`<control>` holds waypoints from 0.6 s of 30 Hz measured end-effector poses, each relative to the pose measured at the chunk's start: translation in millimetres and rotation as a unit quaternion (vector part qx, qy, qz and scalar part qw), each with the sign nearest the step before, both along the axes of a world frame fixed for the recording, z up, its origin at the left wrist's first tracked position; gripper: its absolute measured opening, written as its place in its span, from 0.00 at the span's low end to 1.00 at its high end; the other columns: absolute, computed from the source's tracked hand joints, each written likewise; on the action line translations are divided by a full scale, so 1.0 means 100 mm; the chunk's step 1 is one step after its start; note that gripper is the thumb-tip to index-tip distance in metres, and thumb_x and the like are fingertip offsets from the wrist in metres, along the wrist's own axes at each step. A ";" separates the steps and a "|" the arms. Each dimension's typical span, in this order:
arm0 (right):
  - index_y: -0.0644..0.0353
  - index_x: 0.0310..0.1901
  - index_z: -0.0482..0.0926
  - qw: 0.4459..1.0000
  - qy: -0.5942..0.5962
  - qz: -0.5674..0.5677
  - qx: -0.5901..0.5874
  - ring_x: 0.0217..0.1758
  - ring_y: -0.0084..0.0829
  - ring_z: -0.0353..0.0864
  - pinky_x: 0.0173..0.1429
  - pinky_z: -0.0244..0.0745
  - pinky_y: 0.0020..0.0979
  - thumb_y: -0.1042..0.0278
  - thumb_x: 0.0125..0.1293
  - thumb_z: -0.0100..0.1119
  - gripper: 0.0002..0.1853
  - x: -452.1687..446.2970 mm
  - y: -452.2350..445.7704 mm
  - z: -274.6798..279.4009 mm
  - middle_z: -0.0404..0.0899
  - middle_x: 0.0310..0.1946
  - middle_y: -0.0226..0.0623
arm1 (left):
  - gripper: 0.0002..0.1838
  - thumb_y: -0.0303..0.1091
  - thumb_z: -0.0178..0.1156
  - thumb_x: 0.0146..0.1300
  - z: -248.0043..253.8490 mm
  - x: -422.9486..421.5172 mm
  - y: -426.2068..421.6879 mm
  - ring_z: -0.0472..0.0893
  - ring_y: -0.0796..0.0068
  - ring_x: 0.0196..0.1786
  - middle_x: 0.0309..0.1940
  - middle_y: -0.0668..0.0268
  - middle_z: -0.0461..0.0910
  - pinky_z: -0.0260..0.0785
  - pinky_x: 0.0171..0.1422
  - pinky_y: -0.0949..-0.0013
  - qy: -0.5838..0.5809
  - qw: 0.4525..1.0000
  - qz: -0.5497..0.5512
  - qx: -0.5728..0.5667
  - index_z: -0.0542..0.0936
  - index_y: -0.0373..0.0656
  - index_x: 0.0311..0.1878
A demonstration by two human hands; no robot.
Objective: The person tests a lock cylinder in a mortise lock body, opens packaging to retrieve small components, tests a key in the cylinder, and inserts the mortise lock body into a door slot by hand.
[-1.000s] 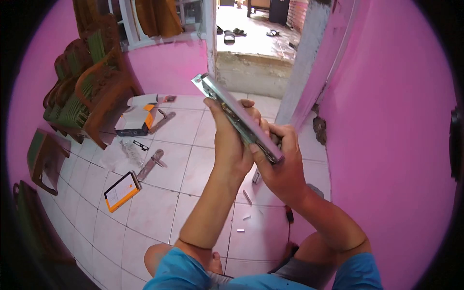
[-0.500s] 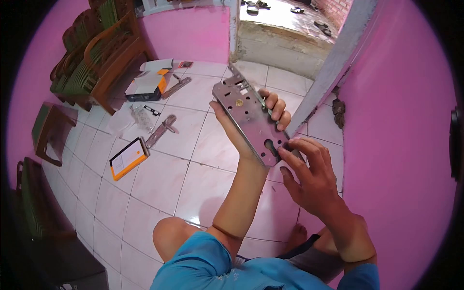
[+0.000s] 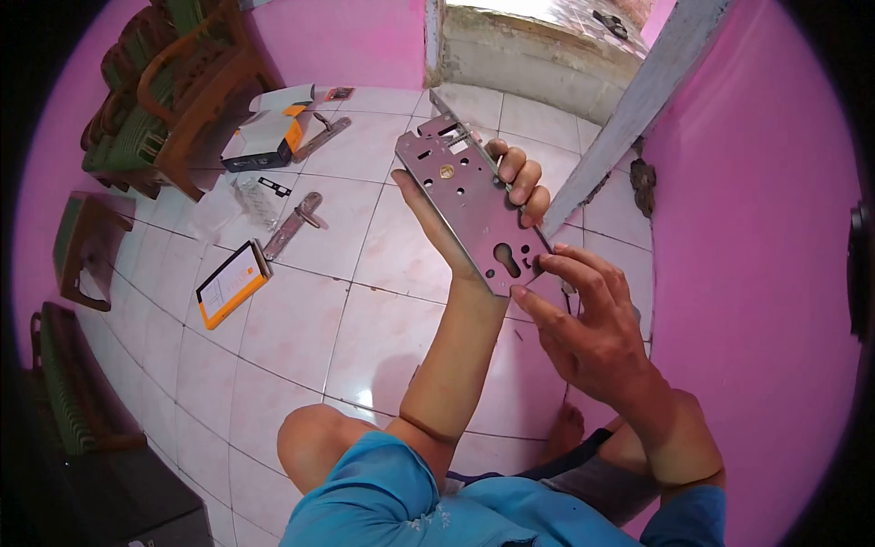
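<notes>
A flat metal mortise lock (image 3: 465,214) is tilted in front of me, its face with several holes turned toward me. A brass-coloured round part shows near its upper end and a keyhole-shaped cutout near its lower end. My left hand (image 3: 516,182) is wrapped around the lock from behind, thumb along the left edge and fingertips over the right edge. At the lower right corner, my right hand (image 3: 592,319) has fingertips against the lock, one at the bottom edge and one at the side. The right thumb is mostly hidden.
On the tiled floor lie an orange-edged box (image 3: 232,284), two door handle plates (image 3: 293,223) (image 3: 324,139), a small black strike plate (image 3: 274,186), clear plastic packaging (image 3: 228,210) and an open box (image 3: 264,141). Wooden chairs (image 3: 164,100) stand left; a door frame (image 3: 629,118) rises right.
My right fingertips have closed in on the lock's lower corner, where the thumb earlier hung apart. The lock's face has turned slightly. The camera view has shifted a little downward.
</notes>
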State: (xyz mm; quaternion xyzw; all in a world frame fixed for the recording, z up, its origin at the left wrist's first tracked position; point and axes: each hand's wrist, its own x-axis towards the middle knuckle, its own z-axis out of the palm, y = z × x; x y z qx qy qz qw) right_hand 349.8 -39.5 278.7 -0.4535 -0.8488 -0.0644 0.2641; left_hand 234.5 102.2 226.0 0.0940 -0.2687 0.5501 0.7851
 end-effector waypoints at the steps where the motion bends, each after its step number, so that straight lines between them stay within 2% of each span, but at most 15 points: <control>1: 0.48 0.56 0.84 1.000 -0.003 -0.002 -0.003 0.67 0.45 0.74 0.65 0.70 0.45 0.77 0.53 0.68 0.25 0.01 0.00 0.00 0.73 0.61 0.41 | 0.52 0.82 0.45 0.62 -0.02 0.01 0.02 0.66 0.69 0.36 0.37 0.62 0.67 0.62 0.30 0.68 0.004 1.000 0.005 0.006 0.75 0.30 0.55; 10: 0.44 0.56 0.85 0.999 -0.022 -0.023 0.005 0.66 0.42 0.72 0.64 0.70 0.46 0.75 0.55 0.68 0.25 0.01 0.07 -0.11 0.73 0.59 0.37 | 0.52 0.83 0.47 0.60 -0.09 0.07 0.07 0.66 0.69 0.36 0.37 0.62 0.67 0.60 0.30 0.68 0.002 0.999 0.009 0.032 0.75 0.32 0.55; 15: 0.41 0.58 0.84 0.998 -0.058 -0.020 0.009 0.66 0.41 0.71 0.66 0.68 0.47 0.70 0.57 0.68 0.24 0.04 0.09 -0.14 0.72 0.58 0.37 | 0.53 0.84 0.48 0.60 -0.11 0.09 0.06 0.66 0.69 0.36 0.37 0.62 0.67 0.59 0.30 0.67 0.009 0.999 0.010 0.046 0.73 0.32 0.56; 17: 0.42 0.58 0.84 0.998 -0.060 -0.014 0.005 0.66 0.41 0.71 0.66 0.68 0.47 0.70 0.58 0.68 0.24 0.07 0.10 -0.14 0.72 0.59 0.38 | 0.58 0.92 0.38 0.53 -0.07 0.08 0.05 0.67 0.70 0.31 0.31 0.65 0.67 0.58 0.26 0.66 0.044 0.998 -0.002 -0.035 0.77 0.36 0.50; 18: 0.42 0.58 0.84 0.998 -0.064 -0.007 0.001 0.66 0.42 0.71 0.66 0.68 0.48 0.69 0.59 0.67 0.23 0.08 0.10 -0.14 0.72 0.59 0.38 | 0.58 0.92 0.38 0.53 -0.08 0.08 0.06 0.67 0.70 0.31 0.31 0.65 0.67 0.58 0.26 0.66 0.045 0.998 -0.002 -0.036 0.77 0.36 0.50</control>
